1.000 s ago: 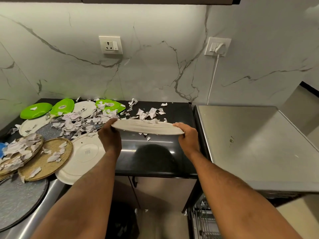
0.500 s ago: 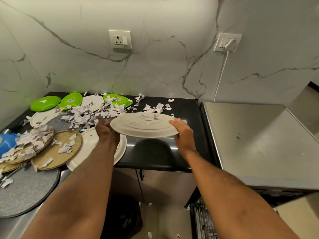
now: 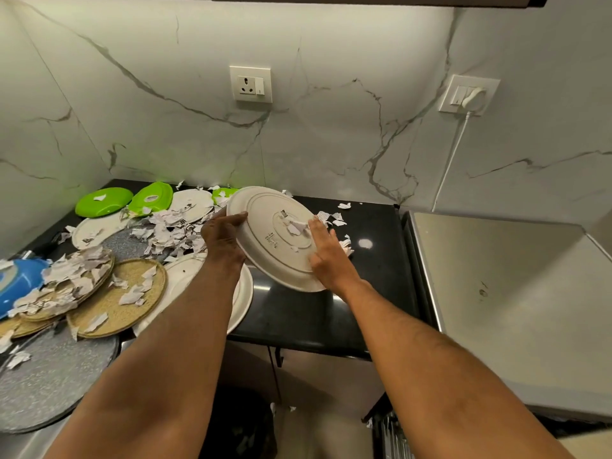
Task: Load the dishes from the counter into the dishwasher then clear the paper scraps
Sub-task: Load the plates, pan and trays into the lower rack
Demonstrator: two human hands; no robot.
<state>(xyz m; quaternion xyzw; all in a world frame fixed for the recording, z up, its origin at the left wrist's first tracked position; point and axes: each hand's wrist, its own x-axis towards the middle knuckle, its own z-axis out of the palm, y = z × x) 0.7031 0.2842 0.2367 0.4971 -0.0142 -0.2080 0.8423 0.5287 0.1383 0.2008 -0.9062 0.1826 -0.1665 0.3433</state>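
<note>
Left hand grips tilted plate; right hand steadies it.

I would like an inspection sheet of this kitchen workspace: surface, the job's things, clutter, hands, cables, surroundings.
Surface: black counter, partly bare at the right.
Job's things: white plate tilted, underside showing, a few scraps on it; green plates, woven mats, blue dish, another white plate on the counter.
Clutter: paper scraps heaped over the dishes.
Hands: left hand grips the plate's rim; right hand lies flat on it.
Cables: white cable from the plugged wall socket.
Surroundings: marble wall, dishwasher rack below at the right, partly seen.
</note>
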